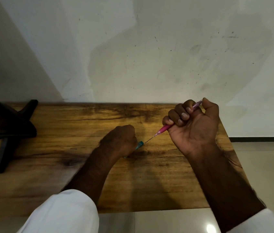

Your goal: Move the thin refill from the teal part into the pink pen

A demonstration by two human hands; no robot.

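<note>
My right hand (194, 123) is closed in a fist around the pink pen (164, 128), whose tip points down and left. A thin dark refill (150, 139) runs between the pen's tip and the teal part (139, 144). My left hand (119, 140) rests on the wooden table (75, 132), shut on the teal part, with only the part's open end showing past my fingers. The pen's upper end sticks out beside my right thumb. Most of the teal part is hidden under my left hand.
A black stand (10, 128) with angled legs sits on the table's left side. A white wall rises behind the table's far edge. Pale floor tiles (259, 165) show to the right of the table and below its near edge.
</note>
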